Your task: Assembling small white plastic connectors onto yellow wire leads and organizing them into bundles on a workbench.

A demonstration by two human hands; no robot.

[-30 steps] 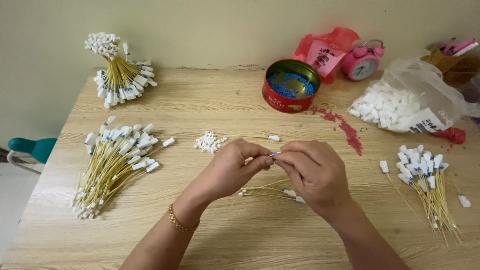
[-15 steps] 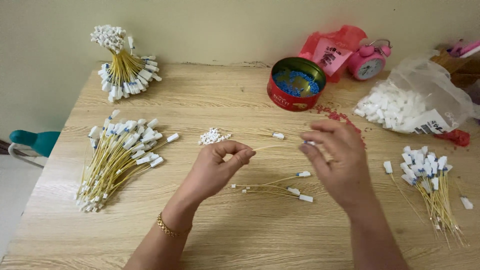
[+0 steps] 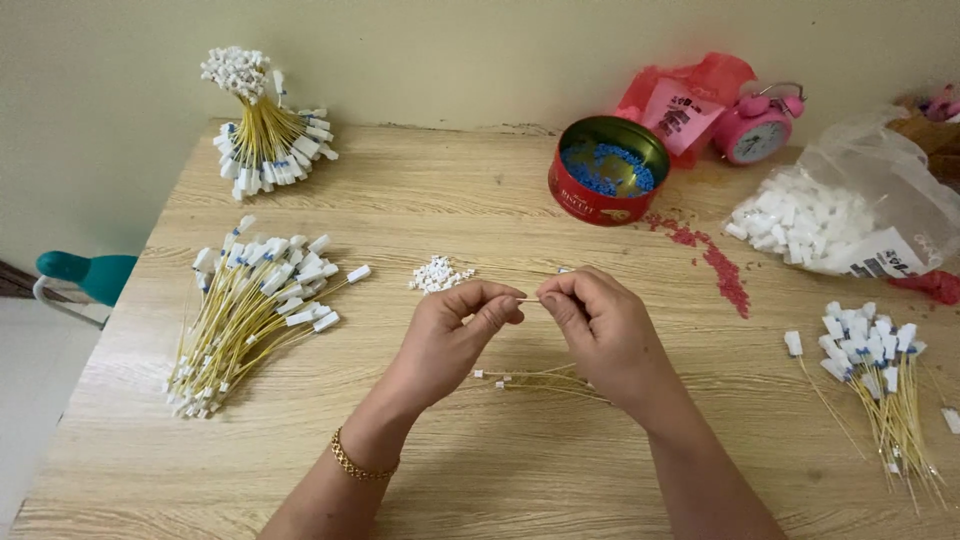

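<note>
Both hands have come back together at table centre since the earlier frame, when the right one was out to the right; a thin yellow wire (image 3: 530, 299) is now bridged between them.

Left to right:
- Far left, a tied bundle of wires (image 3: 262, 125) stands upright with white tips fanned out.
- Near left, a loose pile of wires (image 3: 248, 315) lies flat on the wooden table (image 3: 450, 200).
- Small heap of white pieces (image 3: 438, 273), just beyond the left hand.
- Left hand (image 3: 452, 335): thumb and forefinger pinched on the left end of the wire, other fingers curled. Gold bracelet (image 3: 360, 462) on the wrist.
- Right hand (image 3: 605, 335): fingertips pinched on the right end of the same wire, held just above the table.
- A few finished wires (image 3: 545, 380) lie under the hands.
- Red tin (image 3: 607, 180) with blue bits, far centre-right. Pink clock (image 3: 758, 130) beyond it.
- Clear bag of white plugs (image 3: 850, 215), far right.
- Another pile of tipped wires (image 3: 880, 375), near right.

Handling, as judged: the wire looks very light, thin and springy; likely to bend or slip if gripped mid-length. Best taken close to the end, with fingertip pinches only. The white end pieces look hard, tiny and easy to drop or scatter.
</note>
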